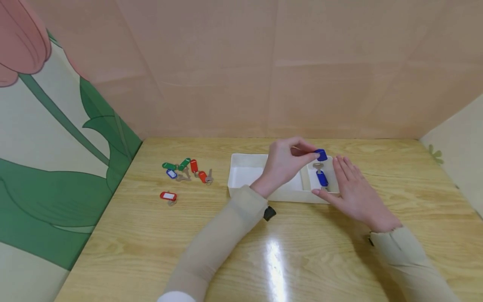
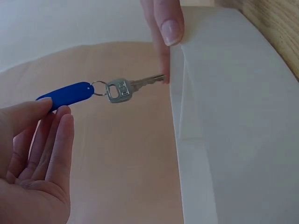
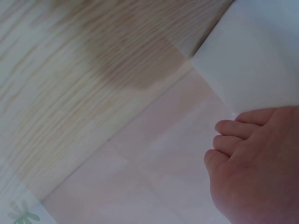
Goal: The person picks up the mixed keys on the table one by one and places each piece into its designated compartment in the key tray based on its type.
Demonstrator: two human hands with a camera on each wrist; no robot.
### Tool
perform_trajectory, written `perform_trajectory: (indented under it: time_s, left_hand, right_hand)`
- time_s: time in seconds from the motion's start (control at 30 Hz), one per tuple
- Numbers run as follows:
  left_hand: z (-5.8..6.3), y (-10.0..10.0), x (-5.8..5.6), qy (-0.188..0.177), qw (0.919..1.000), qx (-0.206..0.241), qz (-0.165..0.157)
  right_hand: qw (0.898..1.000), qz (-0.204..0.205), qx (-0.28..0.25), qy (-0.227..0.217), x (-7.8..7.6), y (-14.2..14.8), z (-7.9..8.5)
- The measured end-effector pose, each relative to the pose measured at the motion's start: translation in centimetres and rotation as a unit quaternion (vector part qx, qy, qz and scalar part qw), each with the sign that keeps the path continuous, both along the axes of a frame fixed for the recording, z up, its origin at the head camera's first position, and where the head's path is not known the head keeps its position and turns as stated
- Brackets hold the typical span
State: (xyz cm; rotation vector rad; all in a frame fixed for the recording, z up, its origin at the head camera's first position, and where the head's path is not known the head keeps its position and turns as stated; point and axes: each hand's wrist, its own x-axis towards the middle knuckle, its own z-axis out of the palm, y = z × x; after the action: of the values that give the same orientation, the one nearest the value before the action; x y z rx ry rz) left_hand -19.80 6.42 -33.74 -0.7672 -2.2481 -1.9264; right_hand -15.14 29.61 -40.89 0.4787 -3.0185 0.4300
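My left hand (image 1: 285, 163) pinches a blue key tag (image 1: 321, 154) between thumb and fingertips over the right compartment of a white box (image 1: 241, 193). From the tag's ring hangs a silver key (image 2: 120, 90), seen plainly in the left wrist view. Inside that compartment lies another blue key tag (image 1: 322, 178). My right hand (image 1: 356, 193) rests against the box's right end, its fingers straight along the end wall and the thumb at the front rim. The right wrist view shows the back of this hand beside the white wall (image 3: 257, 56).
To the left of the box, several keys with green tags (image 1: 184, 164), red tags (image 1: 194, 165) and a blue-edged tag (image 1: 171, 173) lie grouped on the wooden table (image 1: 211, 251). A red-edged tag (image 1: 168, 196) lies nearer. A divider (image 1: 305, 178) splits the box.
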Motion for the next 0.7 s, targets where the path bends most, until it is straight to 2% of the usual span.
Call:
perform_trajectory:
  time_s: [0.3,0.7]
  left_hand:
    - [-1.0,1.1,-0.3,-0.024,0.9995,-0.019,-0.011]
    - [-1.9,2.2,-1.3,-0.047,0.9972,-0.056,0.011]
  right_hand:
    - [1.0,-0.002,-0.001,0.001,0.0,0.1,-0.1]
    - [1.0,-0.001,0.0,-0.005,-0.2,0.1,-0.2]
